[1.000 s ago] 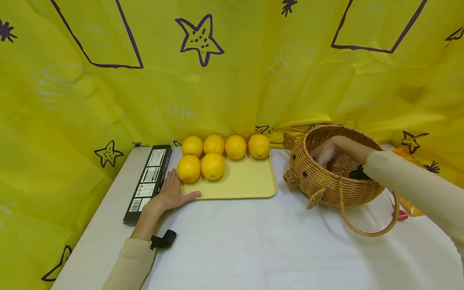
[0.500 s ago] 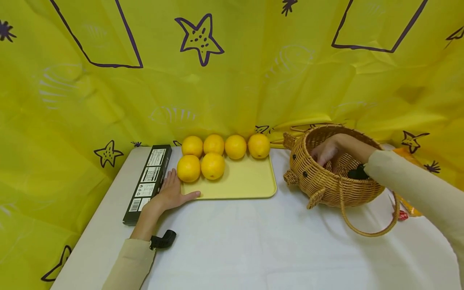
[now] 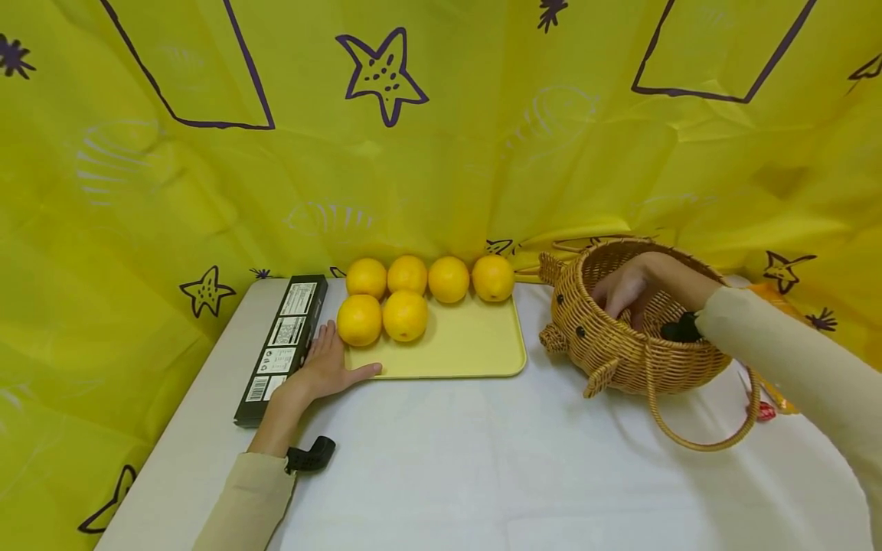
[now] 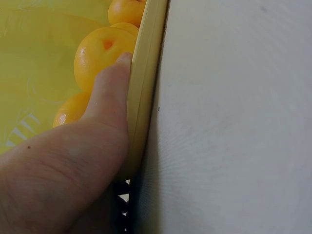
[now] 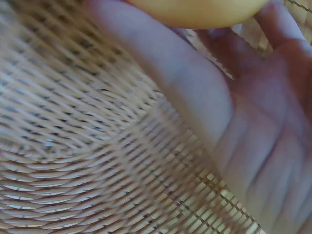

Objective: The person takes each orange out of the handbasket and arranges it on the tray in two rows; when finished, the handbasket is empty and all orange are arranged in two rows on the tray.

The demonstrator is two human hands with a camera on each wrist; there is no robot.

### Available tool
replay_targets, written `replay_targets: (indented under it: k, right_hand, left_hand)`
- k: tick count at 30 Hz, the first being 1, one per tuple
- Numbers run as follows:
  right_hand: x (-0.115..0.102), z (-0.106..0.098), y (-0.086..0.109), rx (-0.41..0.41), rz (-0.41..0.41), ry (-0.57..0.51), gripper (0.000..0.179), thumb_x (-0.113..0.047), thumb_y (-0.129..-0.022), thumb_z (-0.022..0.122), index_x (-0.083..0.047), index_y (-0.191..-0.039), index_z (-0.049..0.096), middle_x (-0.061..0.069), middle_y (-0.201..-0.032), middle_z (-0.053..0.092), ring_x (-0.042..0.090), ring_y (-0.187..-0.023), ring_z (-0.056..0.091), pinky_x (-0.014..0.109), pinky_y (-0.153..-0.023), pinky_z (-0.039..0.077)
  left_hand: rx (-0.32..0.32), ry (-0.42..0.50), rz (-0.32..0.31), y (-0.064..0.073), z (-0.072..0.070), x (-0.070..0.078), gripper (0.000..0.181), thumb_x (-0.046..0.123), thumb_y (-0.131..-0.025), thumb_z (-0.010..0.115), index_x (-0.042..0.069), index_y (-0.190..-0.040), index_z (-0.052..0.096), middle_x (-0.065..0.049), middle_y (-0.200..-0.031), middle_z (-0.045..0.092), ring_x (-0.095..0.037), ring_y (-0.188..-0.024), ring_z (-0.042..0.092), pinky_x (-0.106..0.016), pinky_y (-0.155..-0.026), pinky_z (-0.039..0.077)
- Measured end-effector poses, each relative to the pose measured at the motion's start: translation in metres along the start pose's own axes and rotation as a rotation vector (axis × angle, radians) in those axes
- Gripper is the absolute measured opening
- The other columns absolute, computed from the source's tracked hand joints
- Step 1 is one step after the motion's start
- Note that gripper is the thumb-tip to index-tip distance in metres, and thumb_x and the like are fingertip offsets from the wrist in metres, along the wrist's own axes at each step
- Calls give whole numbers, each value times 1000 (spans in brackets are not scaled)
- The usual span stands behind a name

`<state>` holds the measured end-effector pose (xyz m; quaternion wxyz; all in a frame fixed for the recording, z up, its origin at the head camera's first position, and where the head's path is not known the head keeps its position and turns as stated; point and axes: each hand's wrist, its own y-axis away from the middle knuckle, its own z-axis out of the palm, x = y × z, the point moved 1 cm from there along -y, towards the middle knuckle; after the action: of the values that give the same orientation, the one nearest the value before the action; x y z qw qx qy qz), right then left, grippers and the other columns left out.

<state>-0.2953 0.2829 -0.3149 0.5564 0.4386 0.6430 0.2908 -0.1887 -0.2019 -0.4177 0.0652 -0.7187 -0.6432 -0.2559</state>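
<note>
My left hand [image 3: 324,373] lies with straight fingers and spread thumb at the near left corner of a pale yellow tray [image 3: 475,340]. In the left wrist view, its thumb lies along the tray's rim [image 4: 143,73]. Several oranges [image 3: 405,316] sit on the tray, a row at the back and two in front on the left. My right hand [image 3: 628,287] reaches down into a pig-shaped wicker basket [image 3: 606,356]. In the right wrist view, thumb and fingers grip an orange [image 5: 200,13], mostly cut off by the frame's top. The head view hides it behind the hand and basket rim.
A long black box [image 3: 279,348] with white labels lies left of the tray, close to my left hand. The basket's handle [image 3: 696,444] hangs toward the front. Behind it on the right are an orange packet [image 3: 779,295] and a small red-wrapped item [image 3: 761,412]. A yellow patterned cloth [image 3: 441,168] backs the table.
The right hand has shifted slightly to the right inside the basket. The left hand, tray and oranges on it stay in place.
</note>
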Motion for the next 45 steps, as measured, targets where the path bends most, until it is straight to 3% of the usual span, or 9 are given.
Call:
replay_targets:
  k: [8,13,17,22,27,33,38,41,45]
  right_hand:
    - [8,-13,34,77,-124,-42,58,-24,-98,56,-2,-147,35,13,-131,55,18,-102,63,34,-79,59]
    - [19,-20,69,78,-217,-67,43,-21,-103,45,-16,-146,41,9,-125,54,20,-96,65,37,-81,59]
    - [31,-22,96,98,-386,-118,42,-14,-105,35,-28,-144,44,2,-131,55,22,-107,65,42,-89,57]
    - [44,-16,113,148,-682,-151,47,-6,-105,30,-23,-148,39,-2,-136,56,20,-114,64,43,-91,57]
    - [45,7,109,352,-871,-224,46,-3,-104,34,-18,-147,42,1,-131,60,19,-103,70,37,-81,60]
    - [27,43,95,580,-977,-355,49,4,-100,39,-17,-143,48,-5,-130,61,11,-91,69,24,-71,59]
    - [1,74,75,653,-1055,-590,48,5,-100,40,-17,-141,50,-2,-131,59,14,-100,69,27,-75,60]
    - [-14,91,64,667,-1040,-608,47,2,-100,42,-18,-142,50,-2,-131,58,15,-101,69,29,-77,60]
    - [-30,110,51,710,-938,-503,48,-3,-101,45,-23,-144,48,-8,-133,57,11,-94,69,23,-73,59]
  left_hand:
    - [-4,3,1,-1,2,-1,125,67,-82,60,-10,-150,-10,-33,-157,-14,-47,-147,-13,-60,-120,-2]
    - [0,0,0,-1,0,0,125,68,-82,60,-9,-150,-11,-32,-157,-15,-46,-148,-13,-59,-121,-2]
    - [-3,2,4,-3,-1,2,126,68,-81,60,-9,-150,-11,-32,-157,-15,-46,-148,-13,-59,-121,-2]
    - [-3,-6,6,-4,-3,4,125,69,-82,59,-9,-150,-12,-32,-157,-15,-46,-148,-13,-59,-121,-2]
    - [4,-5,11,-4,-5,4,124,67,-82,60,-9,-150,-11,-33,-157,-15,-47,-147,-13,-60,-120,-2]
    - [7,-5,15,-4,-3,3,122,65,-83,60,-9,-151,-9,-34,-157,-14,-48,-147,-13,-60,-120,-2]
    - [4,7,8,0,-3,3,122,64,-83,62,-10,-150,-9,-35,-156,-13,-48,-147,-12,-61,-120,-2]
    - [3,11,9,1,-3,3,122,64,-83,61,-9,-151,-9,-35,-157,-13,-48,-147,-12,-60,-120,-2]
    - [1,6,9,1,-3,3,122,64,-83,61,-9,-151,-9,-35,-157,-13,-48,-147,-12,-60,-120,-2]
